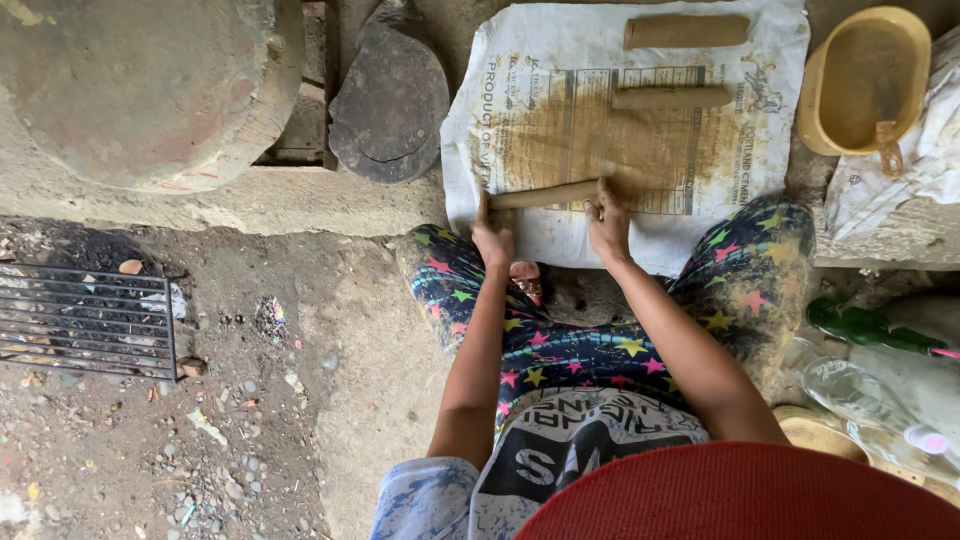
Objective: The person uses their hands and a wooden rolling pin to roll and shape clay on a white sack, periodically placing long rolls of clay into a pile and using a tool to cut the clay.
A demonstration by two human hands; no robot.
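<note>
Below, both hands pressed flat on a clay roll (545,194), left hand (492,240), right hand (608,228), white printed sack (560,120) beneath

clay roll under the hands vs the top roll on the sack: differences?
The clay roll under the hands is thin and slightly tilted; the top roll is thicker, blockier and nearly level. The left hand and right hand rest on the near one; the top one lies untouched at the far edge of the white sack. Both are brown clay, lying lengthwise across the sack.
</note>
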